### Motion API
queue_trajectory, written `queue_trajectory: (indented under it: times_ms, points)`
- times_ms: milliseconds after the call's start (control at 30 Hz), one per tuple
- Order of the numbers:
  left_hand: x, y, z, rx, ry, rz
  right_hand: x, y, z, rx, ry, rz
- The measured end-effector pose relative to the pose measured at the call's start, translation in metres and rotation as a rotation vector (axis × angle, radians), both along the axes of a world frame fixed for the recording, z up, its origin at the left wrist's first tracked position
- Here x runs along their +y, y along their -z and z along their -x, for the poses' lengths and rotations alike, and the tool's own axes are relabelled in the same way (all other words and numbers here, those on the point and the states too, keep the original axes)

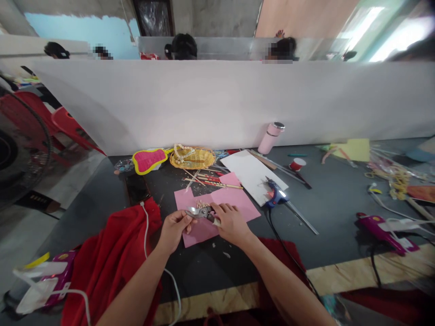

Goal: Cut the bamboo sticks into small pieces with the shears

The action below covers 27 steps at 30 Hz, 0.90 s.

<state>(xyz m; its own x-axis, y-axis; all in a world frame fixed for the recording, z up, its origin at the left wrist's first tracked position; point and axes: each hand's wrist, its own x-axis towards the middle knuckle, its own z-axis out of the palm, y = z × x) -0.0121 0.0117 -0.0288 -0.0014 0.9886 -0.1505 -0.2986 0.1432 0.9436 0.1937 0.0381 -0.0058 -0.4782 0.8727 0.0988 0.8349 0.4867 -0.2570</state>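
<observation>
My right hand (232,222) is wrapped round the handles of a pair of pruning shears (194,212), whose metal blades point left. Close by the blade tips, my left hand (174,227) is closed in a pinch; whatever sits in its fingers is too small to make out. Both hands are over sheets of pink paper (239,204). Just beyond the blades lies a small heap of pale cut bits (203,204). Several thin sticks (217,183), some with red parts, lie behind the paper.
A wicker basket (204,159) and a pink-and-yellow padded piece (149,161) stand at the back. A blue glue gun (277,194) rests by a white board (249,170). A pink flask (271,138), red cloth (112,244), phone (137,189) and purple power strip (384,232) surround the work.
</observation>
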Motion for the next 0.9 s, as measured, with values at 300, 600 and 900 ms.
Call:
queue_trajectory:
  times_ms: [300,600,900]
  points:
    - [-0.003,-0.005,-0.002,0.115,-0.017,-0.044,-0.001,0.001,0.003,-0.048,0.04,-0.014]
    - [-0.003,-0.006,0.001,0.281,-0.02,-0.096,0.001,0.006,0.0,-0.026,0.028,-0.038]
    - [-0.002,-0.005,0.005,0.16,0.077,-0.055,0.003,0.009,-0.007,0.008,-0.043,-0.026]
